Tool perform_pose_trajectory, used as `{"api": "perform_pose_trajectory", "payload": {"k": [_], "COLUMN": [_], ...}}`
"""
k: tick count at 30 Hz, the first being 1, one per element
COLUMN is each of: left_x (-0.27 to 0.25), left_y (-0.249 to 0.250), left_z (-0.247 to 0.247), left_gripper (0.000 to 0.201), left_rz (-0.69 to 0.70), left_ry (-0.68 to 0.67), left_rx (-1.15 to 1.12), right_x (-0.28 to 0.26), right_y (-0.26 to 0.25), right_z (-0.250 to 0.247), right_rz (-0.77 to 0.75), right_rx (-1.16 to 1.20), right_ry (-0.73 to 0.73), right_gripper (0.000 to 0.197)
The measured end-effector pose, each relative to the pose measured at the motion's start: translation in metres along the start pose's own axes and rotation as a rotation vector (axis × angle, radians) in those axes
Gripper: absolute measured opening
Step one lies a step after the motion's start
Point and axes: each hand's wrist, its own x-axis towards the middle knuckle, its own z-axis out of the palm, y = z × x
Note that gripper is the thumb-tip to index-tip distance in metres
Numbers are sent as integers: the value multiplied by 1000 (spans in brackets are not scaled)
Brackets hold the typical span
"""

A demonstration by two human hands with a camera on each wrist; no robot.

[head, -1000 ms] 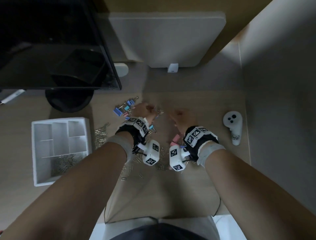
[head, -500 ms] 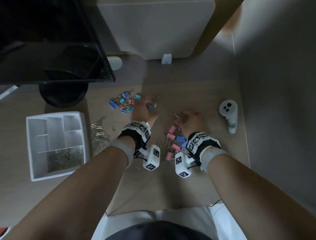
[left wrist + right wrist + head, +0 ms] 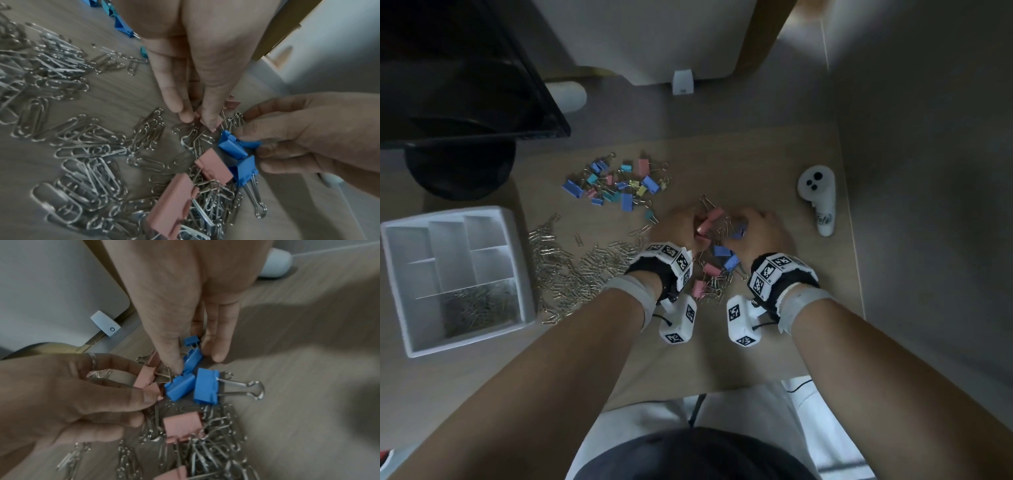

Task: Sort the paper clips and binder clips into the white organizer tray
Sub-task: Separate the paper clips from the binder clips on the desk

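Note:
Both hands meet over a small mixed heap of binder clips and paper clips. My left hand pinches pink binder clips between thumb and fingers. My right hand pinches blue binder clips, thumb on one side and fingers on the other. More blue binder clips and pink ones lie between my wrists. Silver paper clips spread to the left. The white organizer tray stands at the far left, with paper clips in its front compartment.
A pile of coloured binder clips lies beyond my left hand. A white controller rests at the desk's right edge. A black monitor and its round base stand at the back left.
My left hand has come away from the coloured pile toward the right hand. Both hands have drawn together over the mixed heap and taken hold of clips.

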Motion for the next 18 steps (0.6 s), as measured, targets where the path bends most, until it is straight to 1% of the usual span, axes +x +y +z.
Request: {"api": "perform_pose_trajectory", "payload": {"k": [1,3,6,9,10,12,13,15,17,18], "left_x": [0,1,6,7,6,5,4,4,5,6], "left_y": [0,1,-4,-3,-3,-2,-3,-6,-4,-3], "left_z": [1,0,2,2,1,-2,-5,-9,-16,-19], "left_gripper": [32,18,20,6,8,15,17,20,25,28], "left_rz": [4,-1,-15,-60,-68,-94,-108,-121,-165,-208], "left_ry": [23,18,-23,-51,-71,-98,-101,-114,-128,-133], "left_rx": [10,1,-50,-118,-168,-292,-343,-415,-468,-517], "right_x": [1,3,4,8,9,13,14,15,15,16], "right_y": [-2,-3,-3,-2,-3,-5,-8,-17,-25,-26], "right_z": [1,4,3,5,4,1,-4,-15,-23,-23], "right_rz": [5,2,0,25,33,44,49,28,7,21], "right_rx": [4,39,88,186,236,346,412,522,592,626], "right_ry": [12,32,36,33,30,43,50,34,6,0], "right_gripper": [39,29,23,21,23,33,33,20,32,36]}}
